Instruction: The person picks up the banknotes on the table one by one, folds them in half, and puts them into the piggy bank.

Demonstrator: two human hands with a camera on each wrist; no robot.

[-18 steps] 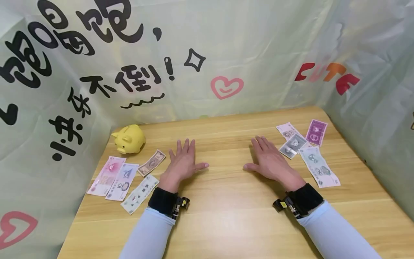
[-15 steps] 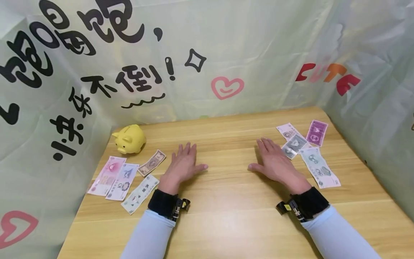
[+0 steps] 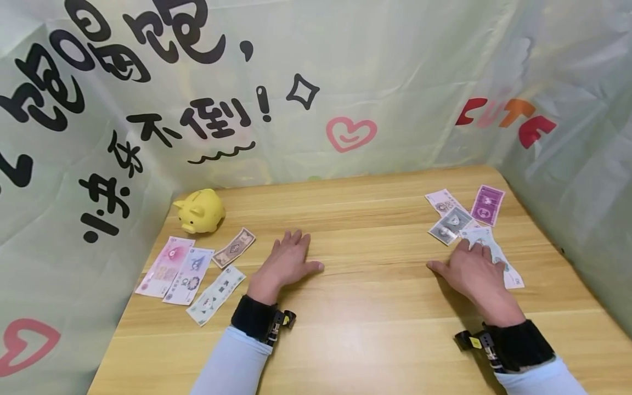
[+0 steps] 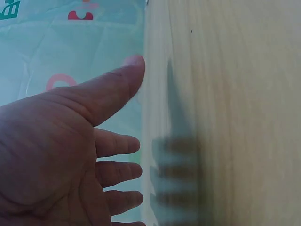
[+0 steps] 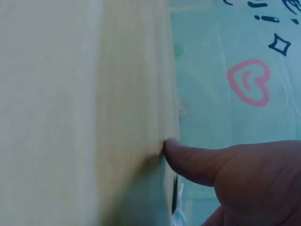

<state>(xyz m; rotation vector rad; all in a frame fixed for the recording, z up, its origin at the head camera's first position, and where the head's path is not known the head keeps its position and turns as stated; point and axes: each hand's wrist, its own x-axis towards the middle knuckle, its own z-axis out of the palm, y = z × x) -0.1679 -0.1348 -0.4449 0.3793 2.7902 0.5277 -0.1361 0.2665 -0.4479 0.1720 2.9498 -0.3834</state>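
Note:
My right hand [image 3: 476,277] is over a pale green banknote [image 3: 512,276], its fingers bent slightly downward across it and its thumb out to the left. The hand hides the middle of that note. In the right wrist view only the thumb [image 5: 195,162] and part of the palm show, and the note is out of sight. My left hand [image 3: 283,266] hovers palm-down with nothing in it, right of a small brown banknote [image 3: 234,247]. The left wrist view has its fingers [image 4: 117,172] loosely straight, casting a shadow on the table.
A yellow piggy bank [image 3: 199,212] stands at the table's back left. Before it lie a pink note [image 3: 164,267], a purplish note [image 3: 189,276] and a pale green note [image 3: 216,296]. At right are a grey note [image 3: 451,224], a pinkish note [image 3: 441,199] and a purple note [image 3: 487,204].
My right hand has moved right and nearer the body, from beside the grey note to over the pale green note. My left hand has drawn back slightly.

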